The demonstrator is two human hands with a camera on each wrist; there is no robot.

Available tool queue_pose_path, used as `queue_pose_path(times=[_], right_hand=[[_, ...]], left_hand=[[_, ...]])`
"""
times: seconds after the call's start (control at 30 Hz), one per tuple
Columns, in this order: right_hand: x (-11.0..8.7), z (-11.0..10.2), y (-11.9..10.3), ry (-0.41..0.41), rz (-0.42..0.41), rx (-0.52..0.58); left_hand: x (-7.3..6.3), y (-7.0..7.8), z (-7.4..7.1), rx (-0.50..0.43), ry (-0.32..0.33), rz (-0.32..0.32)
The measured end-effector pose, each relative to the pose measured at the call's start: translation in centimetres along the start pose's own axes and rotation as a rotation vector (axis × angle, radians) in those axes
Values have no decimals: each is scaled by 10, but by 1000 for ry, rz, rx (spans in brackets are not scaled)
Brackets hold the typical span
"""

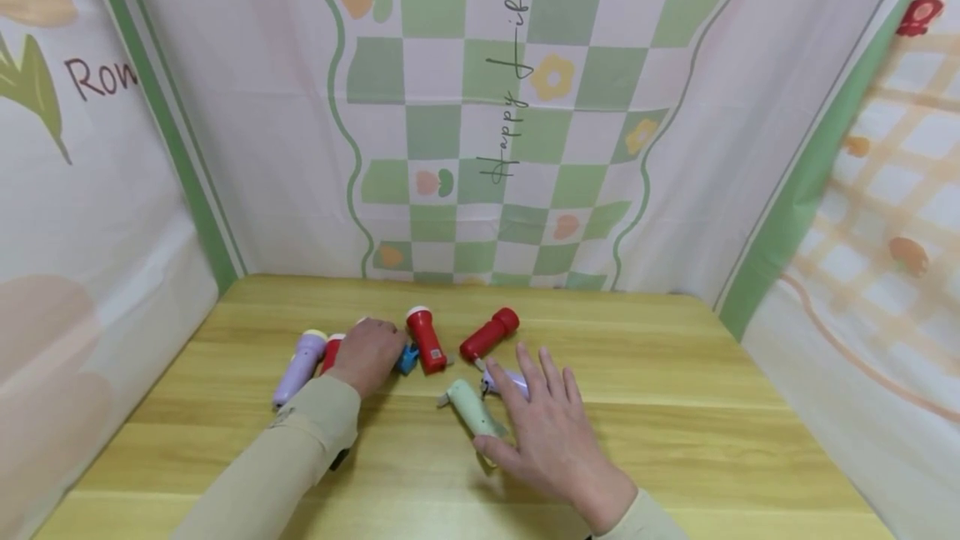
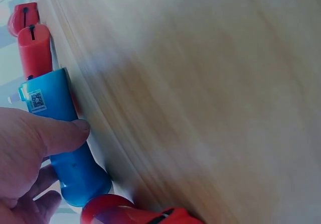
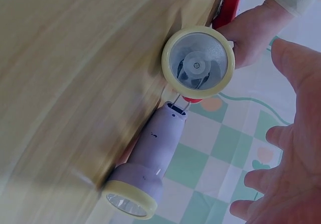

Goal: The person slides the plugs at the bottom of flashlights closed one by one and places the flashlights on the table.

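My left hand [image 1: 367, 357] grips a blue flashlight [image 2: 77, 171], thumb across its body and fingers round the far side; in the head view the hand hides most of it. My right hand [image 1: 551, 432] hovers with fingers spread and holds nothing. Just beside its thumb lies a pale green flashlight [image 1: 471, 408], whose cream-rimmed lens [image 3: 196, 62] faces the right wrist camera. A purple flashlight [image 3: 155, 138] lies by the right fingertips, partly covered by them in the head view.
Behind the hands lie a red flashlight with a white rim [image 1: 426, 344] and an all-red flashlight [image 1: 489, 335]. Left of my left hand are another red flashlight [image 1: 332, 352] and a purple flashlight [image 1: 300, 367]. Printed curtains [image 1: 292, 190] surround the wooden table [image 1: 660, 373].
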State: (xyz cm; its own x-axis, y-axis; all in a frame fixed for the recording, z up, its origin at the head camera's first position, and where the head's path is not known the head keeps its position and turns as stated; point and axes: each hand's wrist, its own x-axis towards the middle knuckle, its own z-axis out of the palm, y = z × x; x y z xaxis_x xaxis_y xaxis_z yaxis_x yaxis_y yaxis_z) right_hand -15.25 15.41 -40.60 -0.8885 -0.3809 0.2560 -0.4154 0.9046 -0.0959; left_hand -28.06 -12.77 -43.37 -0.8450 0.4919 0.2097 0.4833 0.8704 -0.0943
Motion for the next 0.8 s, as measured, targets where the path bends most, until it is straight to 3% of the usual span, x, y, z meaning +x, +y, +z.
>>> queue_pose_path(times=[0.33, 0.8], right_hand=[[0, 0, -1, -3, 3, 7], [-1, 0, -3, 8, 4, 18]], left_hand=[[-3, -1, -2, 17, -2, -6], [-8, -7, -9, 30, 107, 9]])
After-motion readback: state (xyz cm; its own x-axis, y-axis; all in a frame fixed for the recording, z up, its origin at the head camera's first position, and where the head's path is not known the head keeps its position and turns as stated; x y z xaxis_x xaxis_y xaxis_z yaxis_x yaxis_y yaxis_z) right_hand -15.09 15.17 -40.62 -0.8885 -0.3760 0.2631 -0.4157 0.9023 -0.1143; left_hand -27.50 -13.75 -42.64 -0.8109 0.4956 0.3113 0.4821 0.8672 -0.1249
